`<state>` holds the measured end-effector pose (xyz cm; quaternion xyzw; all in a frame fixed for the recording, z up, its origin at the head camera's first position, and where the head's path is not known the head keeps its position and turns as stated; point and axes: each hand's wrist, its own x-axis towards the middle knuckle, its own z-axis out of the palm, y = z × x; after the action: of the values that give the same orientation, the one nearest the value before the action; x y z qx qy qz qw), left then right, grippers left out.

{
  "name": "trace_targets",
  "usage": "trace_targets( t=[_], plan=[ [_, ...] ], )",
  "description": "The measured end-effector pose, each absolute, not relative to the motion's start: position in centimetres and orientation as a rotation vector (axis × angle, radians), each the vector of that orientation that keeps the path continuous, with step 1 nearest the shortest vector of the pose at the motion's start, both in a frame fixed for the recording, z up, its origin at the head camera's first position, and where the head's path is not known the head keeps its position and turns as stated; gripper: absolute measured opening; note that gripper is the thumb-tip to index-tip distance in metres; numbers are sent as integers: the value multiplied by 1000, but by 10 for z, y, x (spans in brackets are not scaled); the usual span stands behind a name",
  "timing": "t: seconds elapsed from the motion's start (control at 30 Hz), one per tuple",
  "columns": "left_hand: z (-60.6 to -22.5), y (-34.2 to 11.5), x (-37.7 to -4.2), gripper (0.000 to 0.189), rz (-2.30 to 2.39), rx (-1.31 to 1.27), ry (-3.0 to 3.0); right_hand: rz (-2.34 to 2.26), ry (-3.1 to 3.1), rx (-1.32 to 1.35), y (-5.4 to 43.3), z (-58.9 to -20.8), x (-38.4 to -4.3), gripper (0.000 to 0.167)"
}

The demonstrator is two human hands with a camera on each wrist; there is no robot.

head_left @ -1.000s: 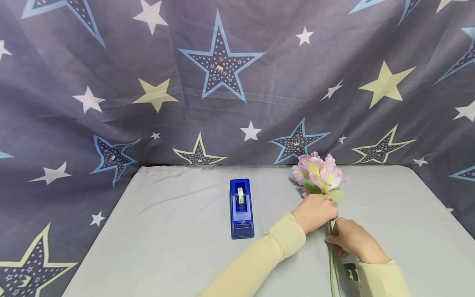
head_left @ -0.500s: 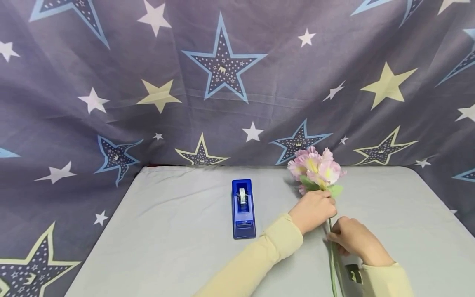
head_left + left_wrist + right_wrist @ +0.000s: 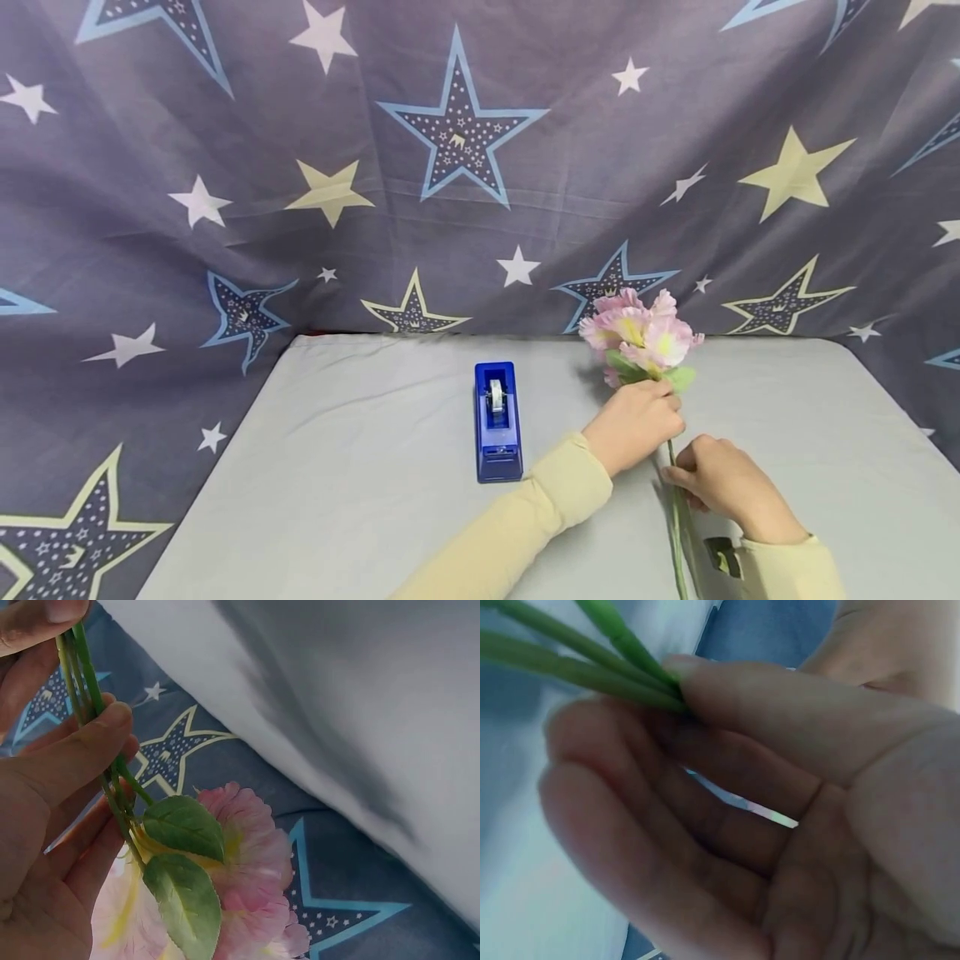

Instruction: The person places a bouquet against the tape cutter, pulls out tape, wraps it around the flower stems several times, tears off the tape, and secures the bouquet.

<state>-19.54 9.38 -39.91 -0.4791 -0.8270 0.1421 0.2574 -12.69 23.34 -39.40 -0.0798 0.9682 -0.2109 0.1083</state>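
Observation:
Pink artificial flowers with yellow centres and green leaves rise over the back right of the table. My left hand grips the bundled green stems just below the leaves. Lower down, my right hand pinches the same stems between thumb and curled fingers. Three stems show side by side in the right wrist view. Below the right hand, the stem ends run down toward the front of the table. The left wrist view has the flower heads hanging beyond the left fingers.
A blue tape dispenser with a roll of tape stands left of the hands. Beside the right cuff shows a small dark object. A grey cloth covers the table, and a star-patterned curtain hangs behind it.
The flower heads have risen slightly, with the left hand gripping the stems throughout. The right hand keeps its pinch. The whole head view has shifted a little.

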Motion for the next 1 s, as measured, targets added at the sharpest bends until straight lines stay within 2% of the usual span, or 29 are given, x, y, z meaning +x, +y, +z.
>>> trace_targets(
  t=[1.0],
  plan=[
    [-381, 66, -187, 18, 361, -1274, -2217, -666, 2876, -317, 221, -382, -123, 40]
  ],
)
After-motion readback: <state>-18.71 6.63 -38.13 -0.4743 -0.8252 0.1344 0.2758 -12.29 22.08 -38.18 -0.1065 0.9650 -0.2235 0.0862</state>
